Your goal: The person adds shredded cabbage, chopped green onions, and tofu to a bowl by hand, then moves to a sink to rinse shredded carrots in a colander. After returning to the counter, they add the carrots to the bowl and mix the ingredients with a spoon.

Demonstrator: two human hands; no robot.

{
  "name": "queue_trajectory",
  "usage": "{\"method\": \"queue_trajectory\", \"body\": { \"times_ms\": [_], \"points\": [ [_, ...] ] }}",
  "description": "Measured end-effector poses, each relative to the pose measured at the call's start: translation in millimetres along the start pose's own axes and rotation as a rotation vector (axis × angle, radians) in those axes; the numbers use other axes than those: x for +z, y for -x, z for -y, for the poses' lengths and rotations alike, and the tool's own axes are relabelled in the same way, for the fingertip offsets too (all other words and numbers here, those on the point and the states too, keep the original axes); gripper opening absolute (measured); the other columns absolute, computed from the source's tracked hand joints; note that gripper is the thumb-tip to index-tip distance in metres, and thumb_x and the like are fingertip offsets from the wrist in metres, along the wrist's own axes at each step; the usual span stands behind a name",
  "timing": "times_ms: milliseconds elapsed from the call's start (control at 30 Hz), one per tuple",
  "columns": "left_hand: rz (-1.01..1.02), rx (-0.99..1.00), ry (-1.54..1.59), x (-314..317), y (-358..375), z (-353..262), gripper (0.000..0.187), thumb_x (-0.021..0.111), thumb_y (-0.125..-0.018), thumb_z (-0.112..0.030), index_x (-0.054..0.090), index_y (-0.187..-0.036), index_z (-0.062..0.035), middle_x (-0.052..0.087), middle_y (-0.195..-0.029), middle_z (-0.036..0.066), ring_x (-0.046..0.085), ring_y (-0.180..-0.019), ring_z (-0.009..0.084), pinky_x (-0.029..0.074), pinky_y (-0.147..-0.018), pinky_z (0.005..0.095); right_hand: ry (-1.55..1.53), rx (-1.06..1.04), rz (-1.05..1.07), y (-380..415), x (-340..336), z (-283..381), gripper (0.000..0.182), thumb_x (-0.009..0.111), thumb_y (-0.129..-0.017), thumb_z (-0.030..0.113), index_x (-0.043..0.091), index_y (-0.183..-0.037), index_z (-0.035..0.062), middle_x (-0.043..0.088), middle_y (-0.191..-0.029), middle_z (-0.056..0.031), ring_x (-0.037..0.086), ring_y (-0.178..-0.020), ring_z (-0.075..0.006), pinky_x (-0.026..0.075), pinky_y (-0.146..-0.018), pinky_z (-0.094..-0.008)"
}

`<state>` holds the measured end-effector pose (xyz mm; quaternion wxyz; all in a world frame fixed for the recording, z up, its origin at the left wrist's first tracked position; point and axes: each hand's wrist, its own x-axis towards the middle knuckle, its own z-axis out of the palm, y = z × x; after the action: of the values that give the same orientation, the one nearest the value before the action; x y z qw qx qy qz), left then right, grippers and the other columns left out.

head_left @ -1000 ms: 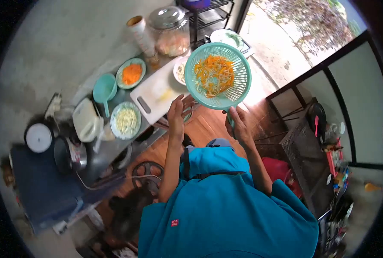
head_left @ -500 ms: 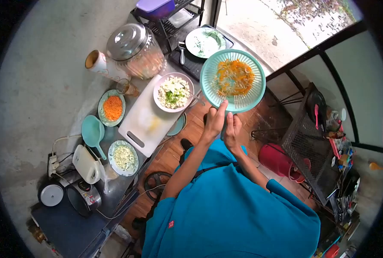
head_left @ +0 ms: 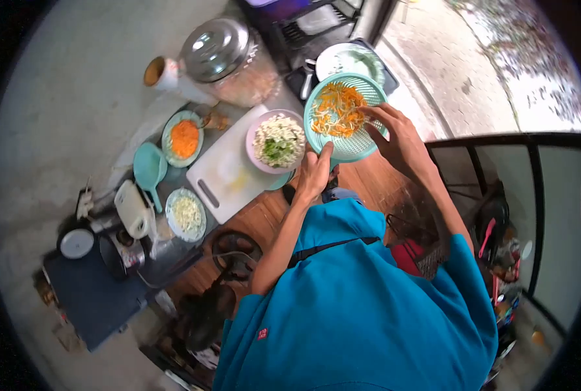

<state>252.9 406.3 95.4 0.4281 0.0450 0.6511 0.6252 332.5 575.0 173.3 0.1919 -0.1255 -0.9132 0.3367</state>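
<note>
My left hand (head_left: 317,171) is closed on the near side of a mint-green colander (head_left: 352,154), its thumb over the rim. The colander is tilted and holds orange and pale shredded vegetables (head_left: 338,111). Over its right side is my right hand (head_left: 400,139), thumb and fingers apart, with fingertips at the edge of the shreds. Just left of the colander stands a pink bowl (head_left: 251,151) of white cubes and chopped greens. It rests on a white cutting board (head_left: 222,194).
Left lie a plate of shredded carrot (head_left: 185,138), a plate of pale shreds (head_left: 189,216) and a green dipper (head_left: 149,164). A large lidded jar (head_left: 241,85) stands behind the board. Beyond the colander, a white-and-green plate (head_left: 329,60) sits on a dark tray.
My right hand has left the colander's handle and moved up over its right side. The colander has tipped and shifted slightly left, nearer the pink bowl. The view has turned.
</note>
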Motion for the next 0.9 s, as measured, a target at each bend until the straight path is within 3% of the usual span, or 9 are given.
{"method": "queue_trajectory", "body": {
  "times_ms": [33,67,167,333,433,567,733,867,900],
  "points": [
    [-0.056,-0.011,0.049,-11,4,0,0.034,0.044,-0.095,-0.029,0.051,-0.101,0.0035,0.056,-0.065,0.006,0.053,-0.051,0.0118,0.041,-0.042,0.0242,-0.152,0.029,0.109,-12,1,11,0.022,0.063,-0.083,0.008,0.062,-0.105,0.0032,0.063,-0.091,-0.0137,0.063,-0.081,-0.0268,0.049,-0.068,-0.0364],
    [-0.106,-0.025,0.098,-21,12,3,0.034,0.044,-0.096,-0.03,0.049,-0.105,0.0031,0.055,-0.066,0.005,0.052,-0.052,0.0112,0.041,-0.043,0.0229,-0.185,0.001,0.037,-17,5,24,0.017,0.062,-0.085,0.011,0.064,-0.1,0.0027,0.064,-0.08,-0.0113,0.063,-0.068,-0.0193,0.048,-0.06,-0.0313],
    [-0.203,-0.061,0.265,-62,42,11,0.029,0.046,-0.096,-0.029,0.051,-0.099,-0.0009,0.051,-0.06,0.002,0.046,-0.047,0.0082,0.033,-0.039,0.022,-0.36,0.258,-0.089,-13,45,18,0.017,0.059,-0.089,0.016,0.064,-0.094,0.0009,0.063,-0.069,-0.0091,0.059,-0.062,-0.0125,0.045,-0.057,-0.0261],
    [-0.367,0.014,0.356,-131,101,34,0.029,0.048,-0.095,-0.031,0.047,-0.103,-0.0033,0.047,-0.059,0.003,0.037,-0.044,0.0072,0.031,-0.042,0.0233,0.091,0.518,0.355,30,180,-53,0.044,0.054,-0.089,0.041,0.052,-0.105,0.001,0.065,-0.083,-0.0221,0.063,-0.076,-0.0393,0.049,-0.068,-0.0456],
    [-0.522,-0.033,0.46,-154,120,41,0.027,0.048,-0.096,-0.028,0.049,-0.1,-0.0016,0.046,-0.059,0.003,0.038,-0.044,0.0076,0.029,-0.039,0.0207,-0.162,0.692,0.478,50,234,-62,0.052,0.054,-0.086,0.047,0.048,-0.112,0.0022,0.064,-0.087,-0.0254,0.062,-0.077,-0.0416,0.049,-0.069,-0.0479],
    [-0.528,-0.034,0.482,-183,122,52,0.027,0.049,-0.096,-0.028,0.045,-0.107,-0.004,0.046,-0.061,0.004,0.038,-0.047,0.0083,0.03,-0.042,0.021,0.115,0.436,0.272,58,258,-74,0.041,0.048,-0.09,0.041,0.054,-0.106,0.003,0.064,-0.085,-0.027,0.062,-0.073,-0.0432,0.05,-0.065,-0.0494],
    [-0.458,-0.008,0.458,-195,113,48,0.023,0.052,-0.094,-0.022,0.045,-0.106,-0.0036,0.047,-0.063,0.003,0.039,-0.048,0.0082,0.032,-0.043,0.0211,0.321,0.278,0.228,26,195,-37,0.03,0.04,-0.093,0.023,0.063,-0.093,0.0048,0.061,-0.073,-0.0263,0.061,-0.064,-0.0415,0.047,-0.057,-0.0503],
    [-0.388,0.05,0.456,-201,103,50,0.02,0.055,-0.092,-0.014,0.045,-0.105,-0.0036,0.048,-0.065,0.003,0.04,-0.049,0.0076,0.034,-0.044,0.0213,0.239,0.028,0.053,21,187,-42,0.021,0.05,-0.089,0.014,0.066,-0.098,0.0036,0.061,-0.069,-0.0224,0.061,-0.06,-0.0375,0.048,-0.053,-0.0453],
    [-0.359,0.062,0.453,-204,101,50,0.02,0.056,-0.091,-0.012,0.045,-0.104,-0.0037,0.048,-0.066,0.003,0.041,-0.05,0.0076,0.034,-0.044,0.0213,0.218,0.129,0.079,20,186,-32,0.018,0.054,-0.086,0.01,0.067,-0.097,0.003,0.061,-0.07,-0.0231,0.062,-0.06,-0.036,0.048,-0.053,-0.0436]
  ]
}}
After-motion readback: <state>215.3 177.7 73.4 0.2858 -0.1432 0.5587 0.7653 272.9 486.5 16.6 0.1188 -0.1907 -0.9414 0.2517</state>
